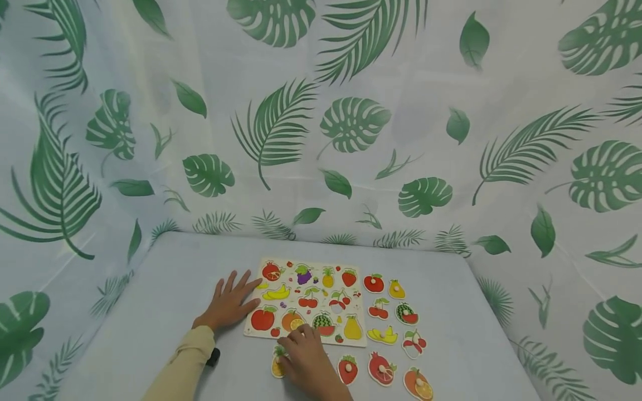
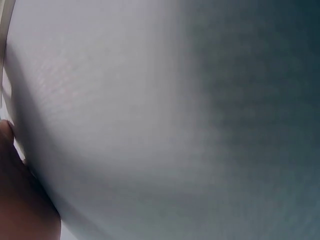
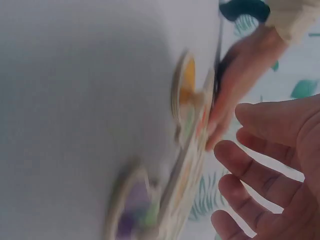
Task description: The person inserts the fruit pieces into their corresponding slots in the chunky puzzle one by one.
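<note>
A fruit puzzle board (image 1: 303, 303) with printed fruit pictures lies on the table. My left hand (image 1: 228, 301) rests at its left edge, fingers spread and fingertips touching it. Just below the board's front edge is my right hand (image 1: 308, 356), right beside a knobbed pineapple piece (image 1: 277, 365). In the right wrist view the fingers of this hand are loosely bent, with nothing between them. That view also has the pineapple piece (image 3: 187, 80) and a blurred purple piece (image 3: 132, 205) by the board; the head view hides the purple one. The left wrist view is mostly blurred cloth.
Several knobbed fruit pieces lie right of the board, among them a tomato-like red one (image 1: 373, 283), a watermelon (image 1: 407, 313) and bananas (image 1: 383, 335). Nearer are a strawberry (image 1: 348, 369), a pomegranate (image 1: 382, 368) and an orange (image 1: 418, 384). A leaf-patterned curtain (image 1: 351, 184) surrounds the table.
</note>
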`<state>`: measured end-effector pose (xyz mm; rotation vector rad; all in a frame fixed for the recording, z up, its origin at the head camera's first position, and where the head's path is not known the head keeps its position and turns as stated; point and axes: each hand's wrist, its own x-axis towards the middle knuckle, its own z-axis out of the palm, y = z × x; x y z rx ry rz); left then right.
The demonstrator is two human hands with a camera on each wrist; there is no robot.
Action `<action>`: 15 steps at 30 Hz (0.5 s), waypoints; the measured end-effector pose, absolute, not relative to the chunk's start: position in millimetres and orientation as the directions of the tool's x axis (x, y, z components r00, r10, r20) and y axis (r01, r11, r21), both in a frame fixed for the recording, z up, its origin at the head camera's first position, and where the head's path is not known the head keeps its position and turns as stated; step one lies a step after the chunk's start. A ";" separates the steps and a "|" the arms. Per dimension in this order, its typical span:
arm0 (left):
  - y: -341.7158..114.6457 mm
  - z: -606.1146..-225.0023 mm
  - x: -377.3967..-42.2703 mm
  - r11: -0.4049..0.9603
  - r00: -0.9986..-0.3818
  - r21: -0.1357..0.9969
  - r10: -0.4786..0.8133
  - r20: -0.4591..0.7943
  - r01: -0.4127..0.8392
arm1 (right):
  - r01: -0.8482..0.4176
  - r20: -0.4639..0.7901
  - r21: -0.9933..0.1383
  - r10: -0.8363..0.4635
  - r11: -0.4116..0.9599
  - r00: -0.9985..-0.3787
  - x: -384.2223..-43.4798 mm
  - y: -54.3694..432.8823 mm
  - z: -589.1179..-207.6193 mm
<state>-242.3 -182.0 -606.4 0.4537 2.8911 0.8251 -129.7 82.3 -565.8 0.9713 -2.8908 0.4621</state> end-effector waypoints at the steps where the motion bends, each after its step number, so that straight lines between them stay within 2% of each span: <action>1: -182.3 -604.7 -243.0 0.815 -0.951 0.524 0.308 -0.031 0.247 | -0.606 0.142 -0.266 -0.592 0.749 -0.793 -130.2 79.0 -567.4; 7: -183.9 -606.9 -245.8 0.842 -0.954 0.493 0.291 -0.069 0.221 | -0.586 0.054 -0.304 -0.601 0.751 -0.797 -130.4 65.1 -575.7; 15: -182.0 -610.3 -243.9 0.816 -0.956 0.522 0.294 -0.006 0.248 | -0.531 -0.052 -0.328 -0.577 0.781 -0.815 -130.0 58.2 -578.5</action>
